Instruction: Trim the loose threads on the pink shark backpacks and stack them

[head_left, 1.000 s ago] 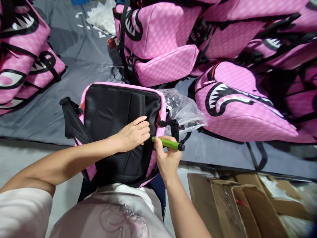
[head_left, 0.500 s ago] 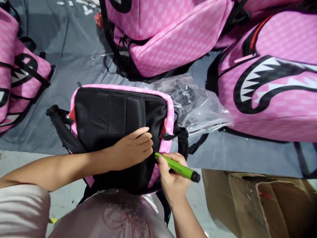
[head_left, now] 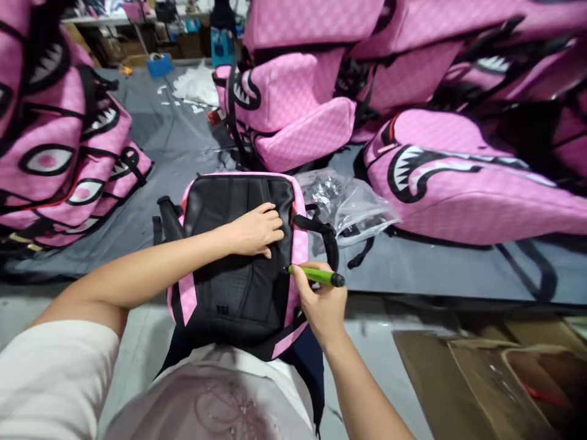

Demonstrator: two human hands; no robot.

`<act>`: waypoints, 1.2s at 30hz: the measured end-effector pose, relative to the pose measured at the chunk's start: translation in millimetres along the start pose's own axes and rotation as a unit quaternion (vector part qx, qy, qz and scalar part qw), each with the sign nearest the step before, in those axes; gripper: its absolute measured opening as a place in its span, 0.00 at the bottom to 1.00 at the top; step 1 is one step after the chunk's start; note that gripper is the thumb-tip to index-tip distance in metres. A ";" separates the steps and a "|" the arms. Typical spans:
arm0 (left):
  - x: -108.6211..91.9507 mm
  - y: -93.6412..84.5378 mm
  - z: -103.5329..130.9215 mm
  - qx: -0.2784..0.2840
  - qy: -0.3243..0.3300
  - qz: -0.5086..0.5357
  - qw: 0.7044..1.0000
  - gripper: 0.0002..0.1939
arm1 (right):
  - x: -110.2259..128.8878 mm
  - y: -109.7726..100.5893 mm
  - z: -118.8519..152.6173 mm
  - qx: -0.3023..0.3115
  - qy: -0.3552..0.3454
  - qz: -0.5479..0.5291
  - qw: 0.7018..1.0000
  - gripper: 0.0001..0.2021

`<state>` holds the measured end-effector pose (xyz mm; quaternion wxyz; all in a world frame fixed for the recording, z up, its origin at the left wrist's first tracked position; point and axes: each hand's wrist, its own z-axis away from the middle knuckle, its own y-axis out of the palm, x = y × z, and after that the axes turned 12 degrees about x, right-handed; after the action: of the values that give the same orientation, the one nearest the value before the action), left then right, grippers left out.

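A backpack [head_left: 229, 287] with a black back panel and pink checked edges lies at the table's front edge, against the person's lap. My left hand [head_left: 259, 230] rests on the black panel, fingers spread a little and holding nothing. At the panel's right edge, my right hand [head_left: 323, 299] grips a green marker [head_left: 316, 275]. Its dark tip points left and is at the seam between black panel and pink side; whether it touches is hard to tell. Black straps [head_left: 328, 235] hang off the bag's right side.
Clear plastic bags [head_left: 348, 208] lie right of the backpack. Pink backpacks with shark mouths are piled at the left [head_left: 50, 159], behind [head_left: 298, 110] and at the right [head_left: 458, 189]. A cardboard box [head_left: 440, 379] stands below the table at the lower right.
The view has tilted up, showing more of the table and piles. My left hand's fingers have spread slightly on the panel. The backpack shows more of its lower part, and the marker's tip is now visible.
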<state>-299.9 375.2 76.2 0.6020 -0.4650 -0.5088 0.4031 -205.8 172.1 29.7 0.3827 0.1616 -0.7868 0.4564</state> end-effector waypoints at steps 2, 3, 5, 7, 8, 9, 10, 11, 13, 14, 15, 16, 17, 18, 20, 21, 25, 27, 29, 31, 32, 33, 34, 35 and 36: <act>2.4 -9.6 6.7 0.002 -0.013 -0.011 1.000 0.20 | 8.9 -4.9 11.0 -0.018 -0.022 0.009 1.000 0.10; 0.7 -17.9 11.3 0.001 -0.023 -0.014 1.000 0.19 | 12.6 -7.6 16.2 -0.024 -0.045 0.016 0.999 0.11; -9.0 -43.3 22.6 -0.010 -0.047 -0.018 0.999 0.19 | 19.7 -15.3 23.0 -0.038 -0.098 0.030 0.994 0.14; -25.3 -78.5 34.6 -0.030 -0.082 -0.030 0.996 0.19 | 29.2 -27.5 23.1 -0.065 -0.159 0.035 0.984 0.17; -34.8 -97.2 40.2 -0.037 -0.103 -0.034 0.993 0.19 | 35.4 -35.2 20.9 -0.076 -0.195 0.030 0.977 0.18; -44.3 -114.6 45.3 -0.041 -0.127 -0.034 0.990 0.19 | 42.4 -43.5 17.6 -0.079 -0.232 0.020 0.969 0.19; -53.0 -128.8 50.0 -0.039 -0.151 -0.027 0.987 0.20 | 49.7 -51.5 13.9 -0.071 -0.268 0.007 0.961 0.20; -60.3 -138.4 54.2 -0.035 -0.176 -0.012 0.984 0.21 | 56.7 -58.5 10.3 -0.054 -0.295 -0.007 0.954 0.21; -68.0 -140.5 61.2 -0.020 -0.219 0.036 0.975 0.24 | 66.0 -65.9 5.0 -0.011 -0.317 -0.020 0.948 0.23; -68.1 -133.1 63.8 -0.008 -0.232 0.065 0.970 0.25 | 66.5 -65.6 3.5 0.002 -0.318 -0.019 0.948 0.24; -65.8 -121.4 65.7 0.007 -0.239 0.092 0.967 0.24 | 63.5 -62.9 2.7 0.011 -0.318 -0.012 0.948 0.24; -61.9 -107.0 67.1 0.023 -0.240 0.114 0.964 0.24 | 56.8 -58.2 2.6 0.015 -0.319 0.003 0.948 0.24; -57.2 -91.7 68.0 0.039 -0.239 0.126 0.962 0.22 | 47.0 -52.6 3.0 0.017 -0.320 0.023 0.947 0.23; -52.7 -77.0 68.8 0.049 -0.240 0.127 0.961 0.22 | 35.2 -46.9 4.0 0.018 -0.322 0.045 0.945 0.22; -46.6 -54.3 70.9 0.053 -0.254 0.105 0.960 0.24 | 11.0 -37.0 7.0 0.021 -0.326 0.094 0.941 0.21; -45.4 -47.3 72.8 0.046 -0.264 0.089 0.959 0.25 | 1.4 -33.1 8.5 0.021 -0.329 0.115 0.937 0.22; -45.8 -43.9 85.3 0.021 -0.245 0.093 0.965 0.25 | -4.7 -14.3 4.8 -0.004 -0.358 0.134 0.924 0.27; -43.0 -49.5 91.0 -0.021 -0.219 0.113 0.969 0.21 | 6.0 0.3 -5.1 -0.021 -0.371 0.116 0.921 0.30; -36.2 -56.3 92.7 -0.090 -0.226 0.106 0.964 0.19 | 16.9 16.3 -17.2 -0.041 -0.373 0.107 0.921 0.30; -26.1 -62.7 88.7 -0.134 -0.265 0.087 0.951 0.25 | 23.3 29.9 -28.2 -0.067 -0.365 0.113 0.922 0.28; -20.3 -65.3 84.6 -0.127 -0.280 0.085 0.948 0.32 | 24.6 35.1 -32.5 -0.080 -0.357 0.117 0.923 0.27; -14.5 -67.4 79.5 -0.103 -0.286 0.089 0.949 0.39 | 25.2 39.2 -35.9 -0.089 -0.348 0.119 0.926 0.26; -8.9 -68.8 73.5 -0.067 -0.281 0.095 0.953 0.46 | 25.3 42.1 -38.2 -0.092 -0.340 0.119 0.928 0.24; -3.8 -69.4 67.0 -0.029 -0.269 0.101 0.957 0.50 | 25.3 44.2 -39.4 -0.090 -0.333 0.119 0.931 0.23; 0.7 -69.3 60.3 0.007 -0.259 0.104 0.960 0.52 | 25.7 45.7 -39.1 -0.085 -0.328 0.115 0.934 0.22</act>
<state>-358.5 368.1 146.6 0.4076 -0.3908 -0.5931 0.5739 -232.4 231.7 33.1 0.0605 0.1776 -0.9176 0.3504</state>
